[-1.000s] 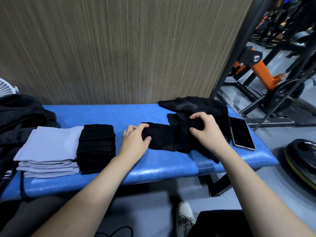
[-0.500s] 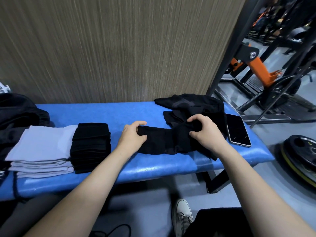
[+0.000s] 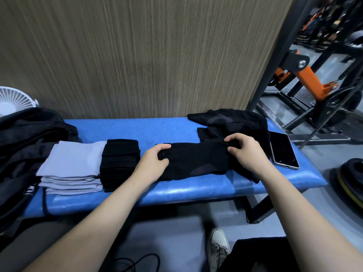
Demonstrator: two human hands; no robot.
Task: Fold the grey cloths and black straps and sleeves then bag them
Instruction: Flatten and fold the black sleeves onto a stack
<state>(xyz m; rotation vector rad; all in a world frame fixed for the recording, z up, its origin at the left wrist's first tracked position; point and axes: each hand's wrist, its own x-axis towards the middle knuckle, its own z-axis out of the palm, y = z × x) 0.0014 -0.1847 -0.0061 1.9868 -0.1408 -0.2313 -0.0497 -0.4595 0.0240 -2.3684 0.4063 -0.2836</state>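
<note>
A black sleeve (image 3: 196,161) lies stretched flat across the blue bench (image 3: 176,191). My left hand (image 3: 155,161) pinches its left end between thumb and fingers. My right hand (image 3: 245,152) pinches its right end the same way. Behind the right hand sits a loose heap of black sleeves and straps (image 3: 229,122). To the left stand a stack of folded black pieces (image 3: 119,161) and, beside it, a stack of folded grey cloths (image 3: 72,167).
A dark phone (image 3: 283,152) lies on the bench's right end. A black bag or garment (image 3: 21,146) fills the left end, with a white fan (image 3: 13,101) behind it. Gym frames and a weight plate (image 3: 351,179) stand to the right. A wood-grain wall backs the bench.
The sleeve has been pulled out longer and flatter between my hands. My left hand has shifted its hold on the left end, and the right hand has drawn the other end rightwards.
</note>
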